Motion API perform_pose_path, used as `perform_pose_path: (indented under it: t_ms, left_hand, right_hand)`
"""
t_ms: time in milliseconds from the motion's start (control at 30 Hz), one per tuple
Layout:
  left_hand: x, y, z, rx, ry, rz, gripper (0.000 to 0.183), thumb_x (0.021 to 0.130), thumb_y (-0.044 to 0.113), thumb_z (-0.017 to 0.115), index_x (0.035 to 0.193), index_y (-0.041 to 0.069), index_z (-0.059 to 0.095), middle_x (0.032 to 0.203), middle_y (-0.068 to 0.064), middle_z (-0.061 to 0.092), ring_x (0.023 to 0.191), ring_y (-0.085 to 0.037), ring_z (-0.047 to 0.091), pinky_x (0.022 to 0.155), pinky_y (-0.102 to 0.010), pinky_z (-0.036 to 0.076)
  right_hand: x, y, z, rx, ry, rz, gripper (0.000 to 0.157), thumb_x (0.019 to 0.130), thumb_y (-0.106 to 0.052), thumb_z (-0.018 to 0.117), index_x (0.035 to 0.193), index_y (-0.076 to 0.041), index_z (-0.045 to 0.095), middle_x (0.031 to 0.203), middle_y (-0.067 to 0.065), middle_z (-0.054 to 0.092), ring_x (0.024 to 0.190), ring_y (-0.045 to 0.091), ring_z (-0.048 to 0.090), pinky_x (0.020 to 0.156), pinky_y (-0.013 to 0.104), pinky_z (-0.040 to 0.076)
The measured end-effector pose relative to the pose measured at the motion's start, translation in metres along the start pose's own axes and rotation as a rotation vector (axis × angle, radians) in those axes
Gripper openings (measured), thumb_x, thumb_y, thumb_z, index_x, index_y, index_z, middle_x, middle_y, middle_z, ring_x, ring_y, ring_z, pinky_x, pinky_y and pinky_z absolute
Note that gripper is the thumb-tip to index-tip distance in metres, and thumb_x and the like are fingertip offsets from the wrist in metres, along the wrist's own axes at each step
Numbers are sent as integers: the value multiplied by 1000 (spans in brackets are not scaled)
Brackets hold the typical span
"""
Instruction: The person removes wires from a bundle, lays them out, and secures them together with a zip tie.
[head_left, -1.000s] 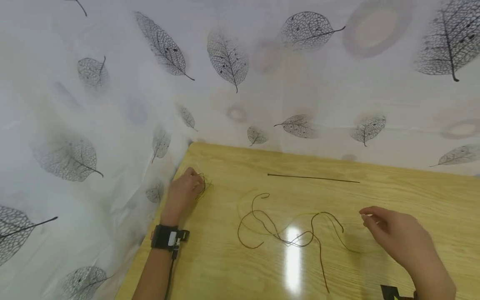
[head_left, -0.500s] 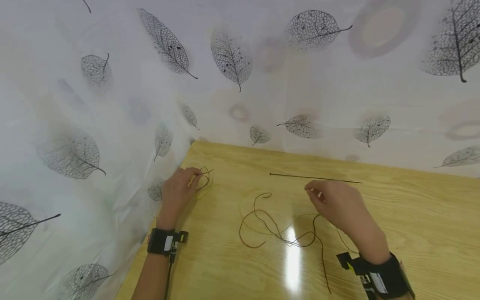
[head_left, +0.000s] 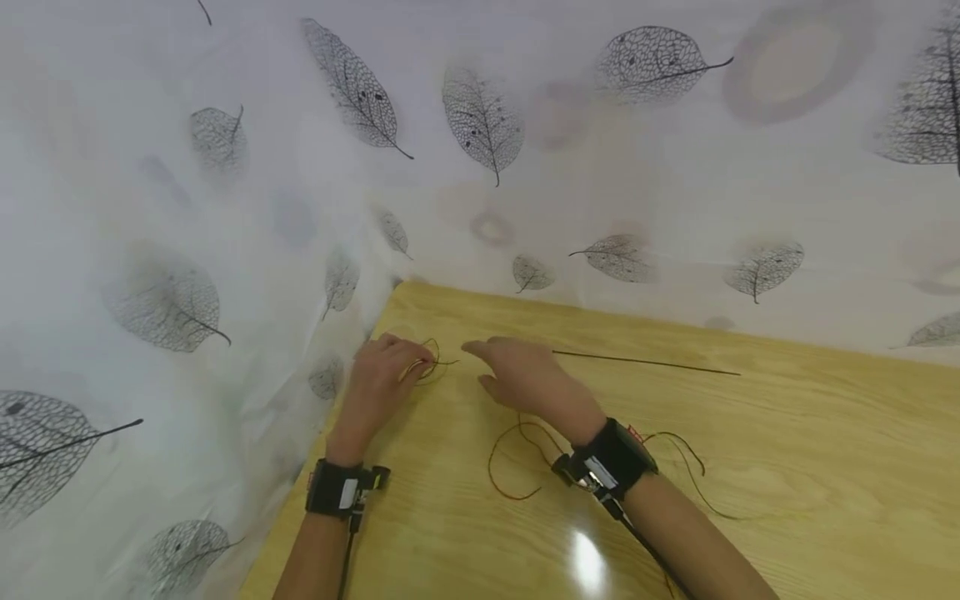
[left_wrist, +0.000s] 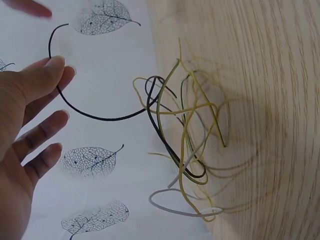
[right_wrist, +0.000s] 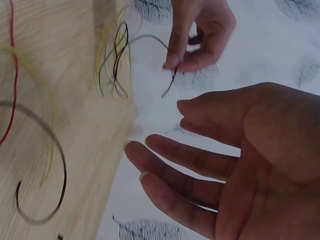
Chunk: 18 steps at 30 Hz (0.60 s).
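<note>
My left hand (head_left: pixel 381 387) pinches a thin black cord (left_wrist: pixel 102 119) between thumb and forefinger, near one end. From that cord hangs a tangle of yellow, green, black and pale cords (left_wrist: pixel 187 130), close over the tabletop in the left wrist view. Its other fingers are loosely bent. My right hand (head_left: pixel 534 379) holds nothing; its fingers (right_wrist: pixel 187 160) are extended, pointing toward the left hand with a small gap between. In the right wrist view the left hand (right_wrist: pixel 212 37) and the black cord's free end appear just beyond the right fingertips.
One straight black cord (head_left: pixel 645 360) lies along the back of the wooden table (head_left: pixel 825 433). Looped loose cords, including a red one (head_left: pixel 491 467), lie in the middle, partly hidden under the right forearm. A leaf-patterned sheet (head_left: pixel 450 217) rises behind and at left.
My right hand has swept left across the table, from the right side to beside the left hand. The left hand has lifted and turned slightly, keeping hold of the cord. The view shifted a little.
</note>
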<state>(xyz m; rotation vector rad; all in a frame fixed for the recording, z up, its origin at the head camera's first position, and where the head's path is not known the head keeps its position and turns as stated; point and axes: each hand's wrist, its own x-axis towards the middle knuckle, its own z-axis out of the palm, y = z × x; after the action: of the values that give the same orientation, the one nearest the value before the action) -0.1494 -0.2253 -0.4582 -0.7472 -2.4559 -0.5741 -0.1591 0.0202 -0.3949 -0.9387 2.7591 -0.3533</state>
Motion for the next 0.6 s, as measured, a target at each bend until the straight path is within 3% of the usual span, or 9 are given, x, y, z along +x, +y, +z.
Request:
perform_pose_path:
  t_ms: [100,233,333,500,600]
  left_hand:
    - [0,2,2,-45,-11,25,15,76,11,82,89,15,74,89,5,75,83,-16,60,68,-34,48]
    - [-2,2,5,-73,-9,35,13,78,15,81,89,16,75,89,6,75,83,-14,59,68,-32,48]
    - [-4,-1,6,-77,-3,28,14,77,14,81,90,15,76,89,5,76,82,-14,60,68,-32,48]
    - [-10,-14,3,-22,5,-18,16,77,11,81,92,14,77,90,4,75,79,-16,60,67,-34,50]
    - [-15,-21,3,6,4,-50,18,76,10,82,93,14,77,90,3,75,79,-17,60,66,-34,50]
  right_hand:
    - [13,-14,4,-19,-34,3,44,95,-28,64,138,-26,55,122,0,64,99,18,64,64,36,56]
    - [26,-23,13,-23,13,-4,15,96,-27,63,107,-27,73,96,-7,69,79,12,63,53,33,53]
    - [30,-23,17,-47,69,0,12,95,-27,64,92,-28,75,83,-9,69,69,9,61,49,32,51]
    - [27,-13,13,-95,99,25,16,95,-32,63,104,-31,76,100,-10,74,82,11,67,55,31,56]
    - [21,-3,10,-92,129,54,16,94,-35,64,104,-32,77,101,-11,74,84,11,68,52,30,55]
